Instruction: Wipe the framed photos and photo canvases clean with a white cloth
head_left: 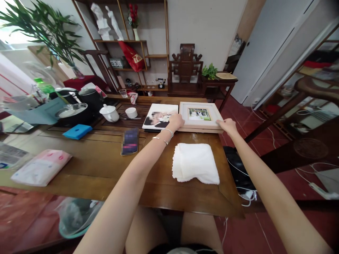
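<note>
A pale photo frame [205,124] with a wide border and a small picture inside lies at the far side of the wooden table. My left hand [176,122] is closed at its left edge, and the right edge is pinched by my right hand [228,126] between thumb and fingers. Just left of the frame is a white photo album [152,112] with a picture on its cover; my left hand overlaps its right side, and whether it touches it I cannot tell. Nearer to me, between my arms, a white towel [196,162] lies folded.
A phone-sized dark item [130,141], white cup [131,113], lidded teapot [109,113] and blue sponge-like block [77,131] sit to the left on the table [100,165]. A tissue pack [42,167] lies near the front edge. A dark chair [288,155] stands right.
</note>
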Demonstrator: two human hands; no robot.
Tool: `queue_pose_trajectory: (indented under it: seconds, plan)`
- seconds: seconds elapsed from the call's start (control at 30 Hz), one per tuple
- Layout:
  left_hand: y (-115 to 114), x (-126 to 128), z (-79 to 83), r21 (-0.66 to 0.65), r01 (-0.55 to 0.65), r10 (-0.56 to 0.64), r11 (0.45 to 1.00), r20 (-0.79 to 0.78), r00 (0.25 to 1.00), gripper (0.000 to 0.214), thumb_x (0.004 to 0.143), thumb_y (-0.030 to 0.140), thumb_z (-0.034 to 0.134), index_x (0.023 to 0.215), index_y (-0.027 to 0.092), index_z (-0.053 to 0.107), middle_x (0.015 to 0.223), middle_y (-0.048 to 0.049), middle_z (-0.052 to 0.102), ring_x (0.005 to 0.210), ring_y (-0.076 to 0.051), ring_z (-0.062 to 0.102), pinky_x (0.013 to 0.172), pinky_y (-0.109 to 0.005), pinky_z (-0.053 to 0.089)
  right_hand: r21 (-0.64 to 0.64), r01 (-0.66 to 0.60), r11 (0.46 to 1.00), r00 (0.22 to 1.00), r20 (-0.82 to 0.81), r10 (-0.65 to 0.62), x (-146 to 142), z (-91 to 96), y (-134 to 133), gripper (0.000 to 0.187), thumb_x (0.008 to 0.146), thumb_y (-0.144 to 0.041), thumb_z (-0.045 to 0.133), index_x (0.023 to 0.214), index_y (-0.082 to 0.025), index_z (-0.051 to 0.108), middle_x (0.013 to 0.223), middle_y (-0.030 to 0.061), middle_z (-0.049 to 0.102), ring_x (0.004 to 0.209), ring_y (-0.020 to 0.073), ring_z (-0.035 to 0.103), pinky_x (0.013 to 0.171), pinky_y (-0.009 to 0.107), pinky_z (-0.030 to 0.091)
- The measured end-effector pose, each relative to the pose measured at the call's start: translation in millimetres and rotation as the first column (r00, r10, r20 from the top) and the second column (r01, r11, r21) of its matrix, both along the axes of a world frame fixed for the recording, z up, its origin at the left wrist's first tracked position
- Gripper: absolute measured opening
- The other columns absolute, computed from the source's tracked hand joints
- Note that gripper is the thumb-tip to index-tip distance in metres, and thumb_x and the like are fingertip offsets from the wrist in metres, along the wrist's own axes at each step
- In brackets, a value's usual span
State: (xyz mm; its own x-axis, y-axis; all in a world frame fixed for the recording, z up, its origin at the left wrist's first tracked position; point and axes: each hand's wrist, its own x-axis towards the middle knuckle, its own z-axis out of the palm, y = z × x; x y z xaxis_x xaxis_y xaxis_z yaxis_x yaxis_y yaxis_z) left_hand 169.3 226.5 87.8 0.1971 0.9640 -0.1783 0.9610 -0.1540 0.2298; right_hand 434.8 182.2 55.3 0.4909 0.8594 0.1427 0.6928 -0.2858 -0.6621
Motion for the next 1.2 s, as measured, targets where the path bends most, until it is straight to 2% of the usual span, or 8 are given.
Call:
queue_pose_trajectory:
  seconds: [0.23,0.5,0.57,0.67,0.83,0.97,1.07,1.2]
  plan:
    - [-3,0,12.1,0.064,-0.016,0.015,0.998,0.01,1.0,0.034,0.083,0.027,0.055,0.103,0.002,0.068,0.073,-0.0176,0.072,0.096,-0.029,0.069,0.086,-0.034,0.051,-0.009,0.016,1.0,0.994,0.107,-0.015,2,8.5,10,0.022,0.076,-0.025,0.058,0.086,-0.009,0.068,0.097,0.0257,0.066,0.101,0.0368,0.06,0.089,0.046,0.046]
    - [-45,-31,29.0,0.282,-0.057,0.006,0.958,0.176,0.984,0.039,0.09,0.035,0.049,0.11,0.005,0.063,0.102,-0.0221,0.069,0.105,-0.032,0.066,0.091,-0.04,0.05,0.263,-0.028,0.964,0.974,0.226,-0.033,-6,46.4,-35,0.028,0.082,-0.031,0.05,0.096,-0.013,0.067,0.094,0.0178,0.069,0.092,0.0316,0.061,0.088,0.043,0.044]
    - [-62,-47,22.1,0.19,-0.086,-0.015,0.978,0.476,0.879,0.037,0.09,0.033,0.054,0.116,0.007,0.057,0.091,-0.0144,0.071,0.087,-0.025,0.07,0.081,-0.036,0.054,0.382,-0.058,0.922,0.971,0.234,-0.036,-16,54.0,-52,0.029,0.083,-0.032,0.051,0.098,-0.015,0.067,0.09,0.0142,0.07,0.086,0.0296,0.062,0.085,0.042,0.045]
    - [-94,-67,5.3,-0.005,-0.083,0.052,0.996,0.817,0.575,0.035,0.091,0.033,0.056,0.12,0.014,0.053,0.092,-0.0082,0.07,0.081,-0.02,0.069,0.074,-0.032,0.056,0.472,-0.1,0.876,0.98,0.196,0.006,-42,61.1,-75,0.028,0.083,-0.033,0.054,0.099,-0.017,0.069,0.089,0.0107,0.071,0.081,0.027,0.063,0.082,0.04,0.047]
    - [-160,-99,-8.6,-0.091,-0.313,0.141,0.945,0.98,0.14,0.035,0.09,0.039,0.056,0.118,0.019,0.049,0.115,-0.0075,0.066,0.108,-0.019,0.063,0.089,-0.028,0.052,0.497,-0.277,0.822,0.953,0.034,0.3,-80,58.6,-111,0.032,0.086,-0.041,0.056,0.105,-0.018,0.069,0.096,0.01,0.072,0.088,0.0275,0.067,0.083,0.041,0.052]
    - [-221,-141,-1.7,-0.127,-0.452,0.092,0.883,0.991,-0.099,0.038,0.072,0.041,0.073,0.098,0.02,0.056,0.101,-0.0034,0.07,0.099,-0.02,0.067,0.08,-0.024,0.054,0.337,-0.72,0.606,0.648,0.015,0.762,-76,40.5,-145,0.059,0.086,-0.049,0.06,0.139,-0.027,0.048,0.142,0.0085,0.054,0.125,0.0309,0.054,0.101,0.049,0.047]
    - [-267,-174,2.1,-0.215,-0.522,0.125,0.825,0.971,-0.203,0.039,0.066,0.039,0.078,0.095,0.02,0.061,0.095,-0.0002,0.072,0.088,-0.018,0.069,0.072,-0.022,0.056,0.044,-0.907,0.419,0.42,0.172,0.891,-72,13.6,-171,0.093,0.074,-0.048,0.074,0.152,-0.032,0.026,0.159,0.0066,0.028,0.144,0.0342,0.027,0.115,0.056,0.028]
    - [-323,-206,-2.3,-0.299,-0.567,0.188,0.767,0.951,-0.247,0.036,0.068,0.037,0.08,0.098,0.022,0.066,0.095,0.0022,0.074,0.089,-0.019,0.07,0.066,-0.019,0.057,-0.154,-0.913,0.377,0.308,0.345,0.887,-89,-26.5,-188,0.084,0.075,-0.029,0.068,0.15,-0.026,0.031,0.159,0.0105,0.025,0.147,0.0325,0.018,0.118,0.06,0.013]
